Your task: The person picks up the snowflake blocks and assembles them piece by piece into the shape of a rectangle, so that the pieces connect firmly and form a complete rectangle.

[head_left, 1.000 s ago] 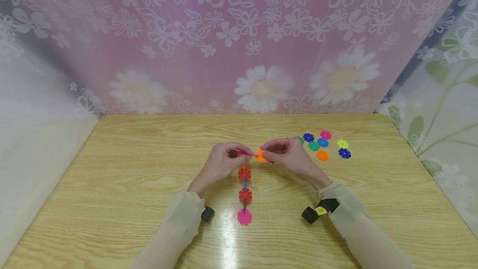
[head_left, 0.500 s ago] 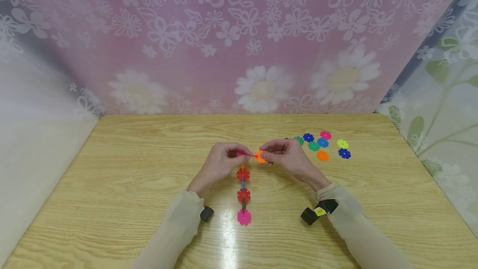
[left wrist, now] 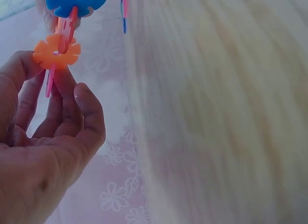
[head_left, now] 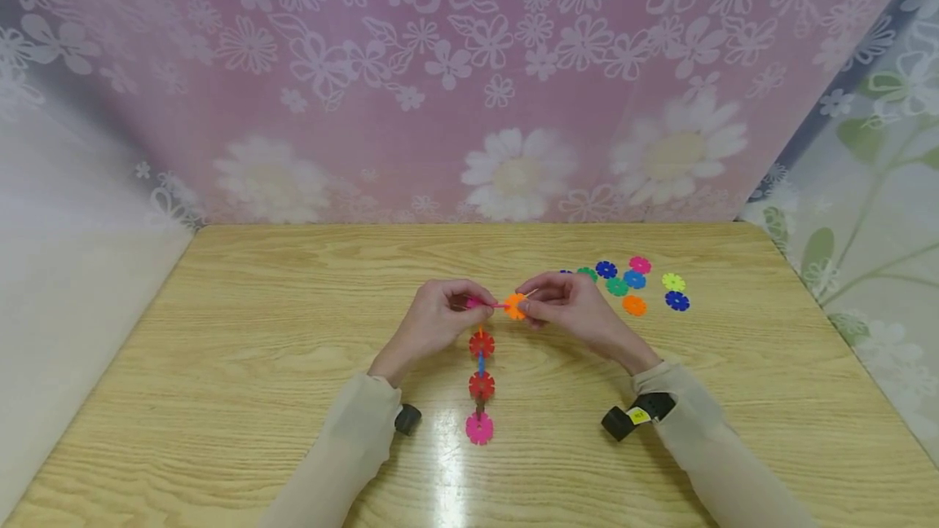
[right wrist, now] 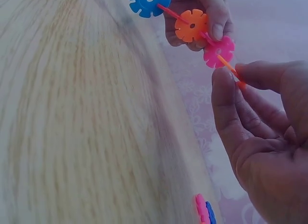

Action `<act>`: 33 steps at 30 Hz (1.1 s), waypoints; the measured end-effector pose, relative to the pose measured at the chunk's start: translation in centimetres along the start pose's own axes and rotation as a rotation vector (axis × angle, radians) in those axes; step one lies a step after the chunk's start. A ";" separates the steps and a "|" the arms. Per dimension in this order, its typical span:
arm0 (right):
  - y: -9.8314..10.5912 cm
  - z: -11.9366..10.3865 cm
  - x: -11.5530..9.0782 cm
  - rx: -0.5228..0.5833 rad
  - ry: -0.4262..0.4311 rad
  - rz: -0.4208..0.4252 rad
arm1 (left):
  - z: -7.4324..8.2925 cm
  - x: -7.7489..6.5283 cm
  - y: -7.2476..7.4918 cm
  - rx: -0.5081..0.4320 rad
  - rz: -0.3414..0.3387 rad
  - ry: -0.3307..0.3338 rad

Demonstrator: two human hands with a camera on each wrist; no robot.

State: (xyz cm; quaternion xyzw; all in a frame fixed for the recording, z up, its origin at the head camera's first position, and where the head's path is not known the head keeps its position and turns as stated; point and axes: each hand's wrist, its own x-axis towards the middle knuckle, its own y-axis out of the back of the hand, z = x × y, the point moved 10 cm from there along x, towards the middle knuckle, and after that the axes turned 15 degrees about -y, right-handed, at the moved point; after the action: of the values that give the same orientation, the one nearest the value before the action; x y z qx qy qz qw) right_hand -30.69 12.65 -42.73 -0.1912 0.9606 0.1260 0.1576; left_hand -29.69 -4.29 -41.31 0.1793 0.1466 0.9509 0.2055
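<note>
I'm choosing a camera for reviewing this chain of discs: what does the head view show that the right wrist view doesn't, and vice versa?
Only the head view: the loose yellow disc and the linked pink end disc, nearest the person.

Only the right wrist view: the flat faces of the linked blue disc and the pink disc between the hands, both edge-on from the head.

Both: the left hand, the right hand and the orange disc it pinches.
</note>
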 end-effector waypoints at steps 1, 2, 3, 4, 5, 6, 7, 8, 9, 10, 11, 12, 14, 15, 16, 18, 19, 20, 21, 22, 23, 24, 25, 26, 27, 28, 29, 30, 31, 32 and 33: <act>0.0 0.0 0.0 0.003 -0.006 -0.002 | 0.0 0.0 0.0 -0.002 0.002 0.000; 0.0 0.1 0.0 0.003 -0.011 -0.003 | 0.0 0.0 0.0 -0.004 0.004 -0.002; 0.0 0.1 0.0 0.009 -0.013 -0.004 | 0.1 0.0 0.0 0.000 0.005 -0.003; 0.0 0.1 0.0 0.011 -0.015 0.001 | 0.1 0.0 0.0 0.004 0.006 -0.005; 0.1 0.1 0.1 0.015 -0.017 0.007 | 0.1 0.0 0.1 0.009 0.009 -0.007; 0.1 0.1 0.1 0.022 -0.019 0.014 | 0.1 0.1 0.1 0.013 0.012 -0.006; 0.1 0.0 0.2 0.031 -0.021 0.021 | 0.1 0.1 0.2 0.015 0.016 -0.006; 0.0 0.0 0.2 0.039 -0.021 0.026 | 0.0 0.1 0.2 0.015 0.020 -0.003; 0.0 -0.1 0.2 0.049 -0.018 0.028 | 0.0 0.1 0.3 0.013 0.022 -0.002; 0.0 -0.1 0.3 0.056 -0.016 0.030 | 0.0 0.1 0.3 0.010 0.025 0.000; -0.1 -0.2 0.3 0.064 -0.012 0.029 | 0.0 0.0 0.3 0.005 0.027 0.002; -0.1 -0.2 0.3 0.074 -0.009 0.028 | 0.0 0.0 0.4 0.004 0.027 0.003; -0.1 -0.2 0.3 0.086 -0.001 0.029 | 0.0 0.0 0.4 -0.005 0.028 0.002; -0.1 -0.2 0.3 0.095 0.004 0.031 | 0.0 0.0 0.3 -0.009 0.027 -0.002; -0.2 -0.2 0.3 0.104 0.005 0.035 | 0.0 0.0 0.3 -0.013 0.029 -0.004; -0.2 -0.1 0.3 0.123 0.004 0.048 | 0.1 0.0 0.3 -0.022 0.030 -0.008; -0.2 -0.1 0.4 0.129 0.004 0.057 | 0.1 0.0 0.3 -0.031 0.033 -0.007; -0.2 0.0 0.4 0.135 0.002 0.064 | 0.1 0.0 0.3 -0.037 0.036 -0.007; -0.3 0.0 0.4 0.139 0.000 0.068 | 0.1 0.0 0.3 -0.042 0.039 -0.006; -0.3 0.1 0.5 0.142 -0.004 0.071 | 0.0 0.0 0.4 -0.046 0.043 -0.002; -0.4 0.1 0.5 0.145 -0.009 0.077 | 0.0 0.0 0.4 -0.046 0.047 0.000; -0.4 0.1 0.5 0.147 -0.014 0.079 | 0.0 0.0 0.4 -0.050 0.051 0.002; -0.5 0.2 0.5 0.155 -0.019 0.080 | 0.0 0.0 0.5 -0.052 0.055 0.005; -0.6 0.2 0.5 0.164 -0.025 0.077 | 0.0 0.0 0.5 -0.053 0.058 0.008; -0.6 0.2 0.5 0.171 -0.027 0.076 | 0.0 0.0 0.5 -0.051 0.060 0.011; -0.7 0.2 0.4 0.179 -0.031 0.075 | 0.0 0.0 0.5 -0.052 0.060 0.012; -0.7 0.2 0.4 0.185 -0.034 0.075 | 0.1 0.1 0.5 -0.053 0.060 0.012; -0.8 0.2 0.4 0.189 -0.033 0.071 | 0.1 0.1 0.5 -0.054 0.056 0.013; -0.8 0.3 0.4 0.195 -0.034 0.071 | 0.1 0.1 0.5 -0.055 0.052 0.016; -0.9 0.3 0.4 0.194 -0.034 0.071 | 0.1 0.1 0.4 -0.055 0.047 0.019; -0.9 0.3 0.4 0.189 -0.033 0.072 | 0.0 0.0 0.4 -0.052 0.041 0.023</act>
State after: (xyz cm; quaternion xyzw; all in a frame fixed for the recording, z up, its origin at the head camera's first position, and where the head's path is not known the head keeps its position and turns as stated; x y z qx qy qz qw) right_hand -30.61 11.82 -43.32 -0.1389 0.9717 0.0436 0.1859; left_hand -29.84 -4.60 -41.13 0.1657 0.1203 0.9605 0.1886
